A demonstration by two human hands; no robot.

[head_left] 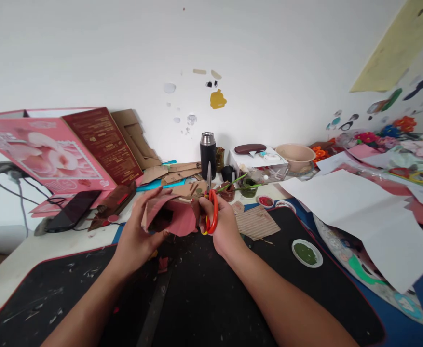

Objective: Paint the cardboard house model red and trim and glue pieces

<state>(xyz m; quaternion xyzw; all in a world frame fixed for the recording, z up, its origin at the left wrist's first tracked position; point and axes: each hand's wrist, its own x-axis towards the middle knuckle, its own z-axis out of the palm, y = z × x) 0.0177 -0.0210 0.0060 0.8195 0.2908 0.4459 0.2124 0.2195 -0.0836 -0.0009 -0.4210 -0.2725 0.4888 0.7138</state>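
Centrally, with pink card raised off a black mat, between both hands. Folded into a hollow form, with a dark opening turned to the near side. Gripped on the left by the left hand, with fingers over the far left side and thumb underneath. Closed around the orange handles of scissors with the right hand, with blades pointing to the far side. Cannot tell of any contact between right fingers and the card's right edge.

Probably light in the hand, dry rather than slippery, and fairly stiff along the folds. Likely to crush or crease if squeezed across the hollow, or to tear at the thin rim. Best taken by a folded edge or flat left side, in a gentle pinch, well away from the blades. For the scissors, best held by the loops.

On the right, near the right wrist, ridged cardboard; farther right, a white dish of green paint. At the far middle, a black flask.
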